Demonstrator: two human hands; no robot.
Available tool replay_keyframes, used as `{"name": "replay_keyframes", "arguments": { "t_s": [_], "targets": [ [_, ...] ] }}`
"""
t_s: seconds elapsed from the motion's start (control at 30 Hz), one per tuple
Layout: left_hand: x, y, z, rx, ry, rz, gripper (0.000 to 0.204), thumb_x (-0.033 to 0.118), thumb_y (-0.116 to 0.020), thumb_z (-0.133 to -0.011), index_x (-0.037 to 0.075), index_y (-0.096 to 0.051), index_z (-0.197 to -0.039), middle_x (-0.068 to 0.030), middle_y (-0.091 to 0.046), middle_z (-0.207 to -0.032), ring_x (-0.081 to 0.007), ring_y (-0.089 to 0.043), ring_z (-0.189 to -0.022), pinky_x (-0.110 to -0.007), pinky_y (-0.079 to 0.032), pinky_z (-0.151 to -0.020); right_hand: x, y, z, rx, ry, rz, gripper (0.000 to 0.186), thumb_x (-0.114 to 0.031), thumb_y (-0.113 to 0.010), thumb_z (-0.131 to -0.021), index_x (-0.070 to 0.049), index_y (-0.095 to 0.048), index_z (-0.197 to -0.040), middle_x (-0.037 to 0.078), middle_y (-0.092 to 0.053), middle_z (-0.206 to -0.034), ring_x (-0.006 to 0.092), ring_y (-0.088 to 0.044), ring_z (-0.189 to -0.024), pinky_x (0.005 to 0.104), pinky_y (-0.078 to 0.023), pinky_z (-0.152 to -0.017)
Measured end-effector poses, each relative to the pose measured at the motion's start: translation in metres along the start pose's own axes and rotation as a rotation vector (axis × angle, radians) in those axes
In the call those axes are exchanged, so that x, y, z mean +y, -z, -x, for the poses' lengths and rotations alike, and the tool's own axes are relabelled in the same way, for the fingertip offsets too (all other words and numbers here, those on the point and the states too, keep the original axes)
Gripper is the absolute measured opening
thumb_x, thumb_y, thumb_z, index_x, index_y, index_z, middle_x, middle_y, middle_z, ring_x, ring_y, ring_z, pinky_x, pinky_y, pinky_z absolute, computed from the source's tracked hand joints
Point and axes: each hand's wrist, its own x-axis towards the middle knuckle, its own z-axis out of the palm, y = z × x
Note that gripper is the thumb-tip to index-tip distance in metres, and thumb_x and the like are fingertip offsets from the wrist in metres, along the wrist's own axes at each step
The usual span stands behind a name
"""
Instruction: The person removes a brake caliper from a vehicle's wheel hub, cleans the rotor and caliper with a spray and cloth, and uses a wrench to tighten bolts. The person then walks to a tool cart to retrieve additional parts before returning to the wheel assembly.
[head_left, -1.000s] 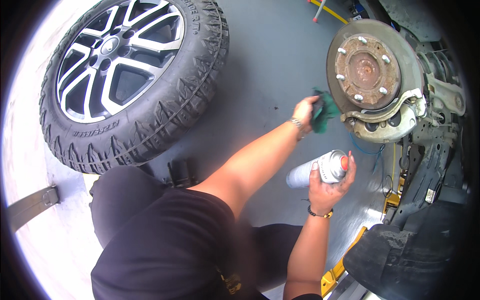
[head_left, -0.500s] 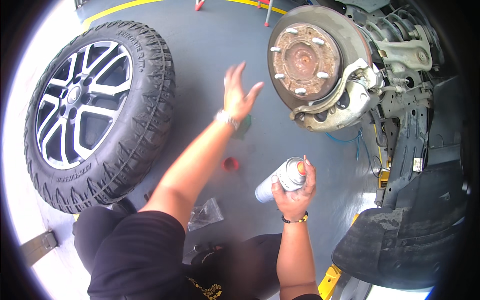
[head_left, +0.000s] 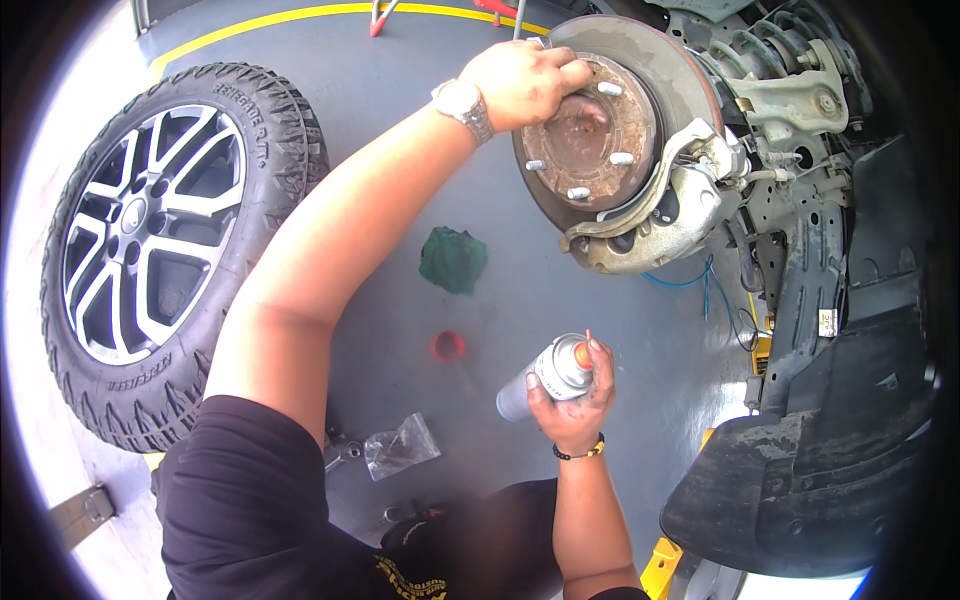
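My left hand (head_left: pixel 527 82), with a watch at its wrist, is at the upper left of a brake disc (head_left: pixel 680 70). Its fingers curl over the disc's outer edge, and part of them is hidden behind the hand. White-tipped wheel studs (head_left: pixel 621 158) stick out of the rusty hub (head_left: pixel 580 130). Below the hub a brake caliper (head_left: pixel 675 225) sits around the disc's lower side. Lower down, my right hand (head_left: pixel 575 408) is wrapped around a silver spray can (head_left: pixel 540 378) with an orange nozzle, held tilted, with a finger close behind the nozzle.
A wheel with a black tyre (head_left: pixel 285 130) lies at the left. On the grey floor are a green cloth (head_left: pixel 453 260), a red cap (head_left: pixel 448 346), a clear plastic bag (head_left: pixel 402 447) and a wrench (head_left: pixel 344 455). Suspension parts (head_left: pixel 800 105) and a black liner (head_left: pixel 800 490) fill the right.
My left hand has gone from open in mid-air up to the disc's edge and closed there. The spray can has shifted slightly left and down in my right hand.
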Motion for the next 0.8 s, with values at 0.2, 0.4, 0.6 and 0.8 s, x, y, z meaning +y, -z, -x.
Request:
{"name": "replay_keyframes", "arguments": {
  "t_s": [0.2, 0.4, 0.6, 0.8],
  "targets": [
    [0.001, -0.012, 0.001, 0.081, 0.028, -0.013, 0.034, 0.047, -0.063, -0.092, 0.013, -0.065, -0.094, -0.0061, -0.066, -0.084, -0.0281, -0.068, -0.074, -0.038, -0.055, -0.071, 0.001, 0.003, 0.006, -0.024, 0.01, -0.004, 0.076, -0.024, -0.08, -0.077, -0.01, -0.04, -0.14, 0.017, -0.059, -0.111, 0.0307, -0.061, -0.094, 0.0453, -0.054, -0.087],
    [0.017, -0.017, -0.004, 0.273, 0.045, -0.015, 0.026, 0.037, -0.075, -0.083, 0.015, -0.062, -0.08, -0.0015, -0.064, -0.078, -0.0246, -0.062, -0.065, -0.037, -0.052, -0.066, 0.004, 0.005, 0.011, -0.052, 0.02, 0.009, 0.08, -0.021, -0.081, -0.076, -0.01, -0.037, -0.143, 0.018, -0.059, -0.11, 0.0286, -0.063, -0.091, 0.0429, -0.053, -0.088],
    [0.022, -0.033, -0.002, 0.32, 0.263, -0.01, 0.024, 0.032, -0.073, -0.086, 0.013, -0.062, -0.076, -0.0039, -0.064, -0.074, -0.0286, -0.064, -0.065, -0.039, -0.053, -0.065, -0.002, 0.004, 0.009, -0.022, 0.009, -0.05, 0.081, -0.019, -0.082, -0.075, -0.011, -0.038, -0.143, 0.018, -0.059, -0.111, 0.028, -0.063, -0.092, 0.0427, -0.053, -0.085],
    [0.051, -0.032, 0.019, -0.039, 1.183, 0.233, 0.052, 0.051, -0.052, -0.098, 0.007, -0.071, -0.075, -0.023, -0.07, -0.08, -0.0409, -0.069, -0.076, -0.048, -0.055, -0.073, -0.023, 0.011, 0.001, 0.008, 0.028, -0.096, 0.073, -0.02, -0.08, -0.077, -0.011, -0.041, -0.138, 0.017, -0.063, -0.107, 0.0319, -0.06, -0.093, 0.0439, -0.052, -0.081]
  ]
}}
